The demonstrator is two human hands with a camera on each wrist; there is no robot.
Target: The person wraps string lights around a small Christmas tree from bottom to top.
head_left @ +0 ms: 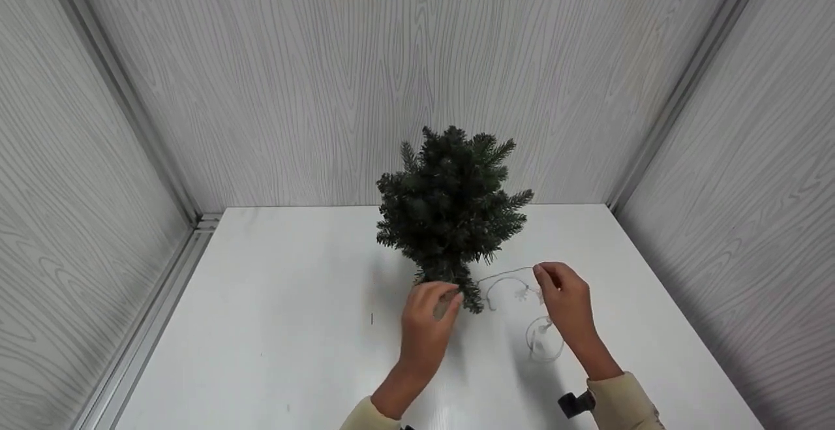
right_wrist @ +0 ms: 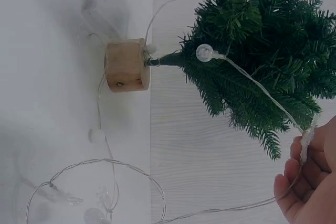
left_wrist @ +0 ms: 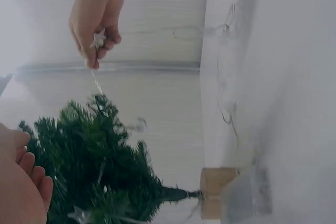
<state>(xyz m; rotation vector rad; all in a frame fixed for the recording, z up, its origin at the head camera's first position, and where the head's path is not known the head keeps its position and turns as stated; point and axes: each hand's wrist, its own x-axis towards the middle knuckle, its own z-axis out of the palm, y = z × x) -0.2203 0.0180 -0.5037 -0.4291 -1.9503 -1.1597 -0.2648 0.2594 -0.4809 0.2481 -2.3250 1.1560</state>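
Observation:
A small artificial Christmas tree [head_left: 450, 201] with dense green needles stands on a wooden base [right_wrist: 126, 65]. My right hand [head_left: 567, 296] pinches a clear string of fairy lights, to the right of the tree. A star light [left_wrist: 98, 39] shows at its fingers in the left wrist view. One strand runs from there to the branches, and a round clear bulb [right_wrist: 205, 53] lies against the needles. My left hand [head_left: 427, 319] is before the tree's lower branches, its thumb and fingertips close together; I cannot tell whether they hold anything.
More light wire [head_left: 545, 338] hangs in loops below my right hand. A translucent box [left_wrist: 247, 195] sits beside the wooden base on the white table [head_left: 280, 325]. Wood-grain panels [head_left: 339, 84] enclose the back and sides.

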